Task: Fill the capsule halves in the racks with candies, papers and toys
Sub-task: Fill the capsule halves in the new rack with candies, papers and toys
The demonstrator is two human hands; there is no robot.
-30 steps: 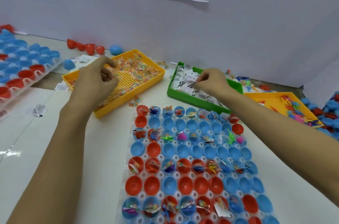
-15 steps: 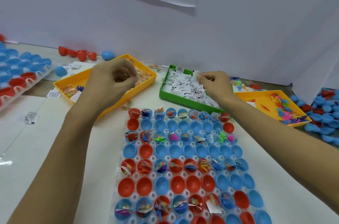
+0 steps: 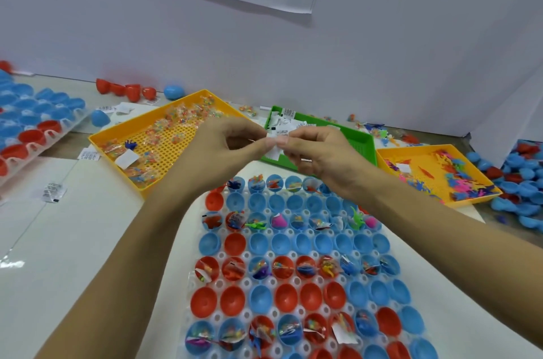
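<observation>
White table [image 3: 73, 241], matte. Near centre: clear moulded plastic rack [image 3: 296, 270] seating glossy red and blue capsule halves [image 3: 235, 244], open side up, in rows.

Progress, judged by rows: filled and empty rows alternate. Filled ones carry crinkly clear candy packets, a paper slip and a small rubbery toy each; the rows between hold bare cups. Roughly half done on this rack. A second rack [image 3: 32, 129] at far left appears to hold empty halves only; contents hard to read at that angle.

Supplies, far side: yellow perforated tray [image 3: 164, 150] with wrapped candies, left; green tray [image 3: 361, 144] with printed white papers, centre; yellow tray [image 3: 423, 164] with bright toy figures, right. Loose capsule halves [image 3: 523, 182] piled at far right.

Hands meet above the rack's far edge. Left hand [image 3: 223, 150] and right hand [image 3: 320, 153] both pinch one small white paper slip [image 3: 274, 147] between thumb and fingertips. Whether the left palm also holds candy: cannot tell.
</observation>
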